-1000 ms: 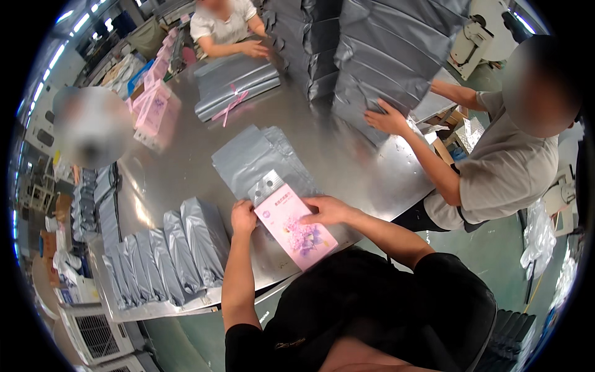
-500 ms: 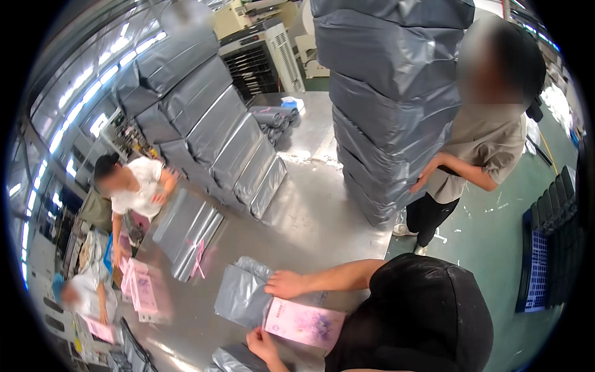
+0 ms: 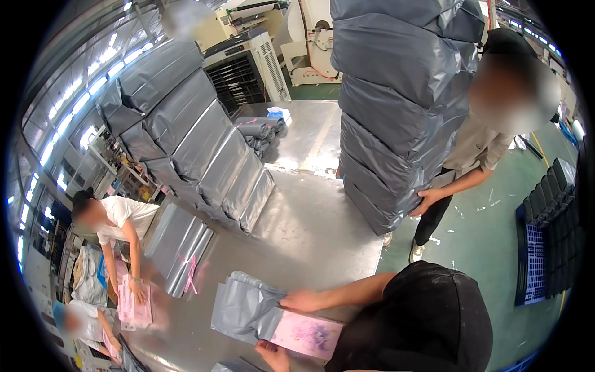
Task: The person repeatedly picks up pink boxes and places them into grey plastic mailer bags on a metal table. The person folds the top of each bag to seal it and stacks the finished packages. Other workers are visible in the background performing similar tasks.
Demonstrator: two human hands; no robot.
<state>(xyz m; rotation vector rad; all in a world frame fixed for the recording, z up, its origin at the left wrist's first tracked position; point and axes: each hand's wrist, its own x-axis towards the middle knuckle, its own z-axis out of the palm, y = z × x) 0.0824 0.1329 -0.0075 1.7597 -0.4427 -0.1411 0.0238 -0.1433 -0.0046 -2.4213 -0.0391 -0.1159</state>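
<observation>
A grey plastic bag (image 3: pixel 243 307) lies on the metal table in front of me, its mouth turned toward my body. The left end of a flat pink packet (image 3: pixel 308 335) with a purple flower print sits inside that mouth. My right hand (image 3: pixel 301 301) grips the bag at the far corner of the mouth. At the near corner my left hand (image 3: pixel 273 355) pinches the bag's edge, thumb on top. The packet's right end meets my black clothing. Part of another grey plastic piece (image 3: pixel 234 366) shows below the bag.
Tall stacks of grey wrapped bundles stand at the back left (image 3: pixel 204 149) and right (image 3: pixel 396 118). A person at right holds the right stack's lower edge. Grey folded sheets (image 3: pixel 176 248) tied with pink lie left. Another person handles pink packets (image 3: pixel 134 304); a blue pallet (image 3: pixel 532 266) stands right.
The bag's mouth has moved right over the packet's left end, both hands going with it. The person at left has leaned onto the pink packets; the one at right has bent lower.
</observation>
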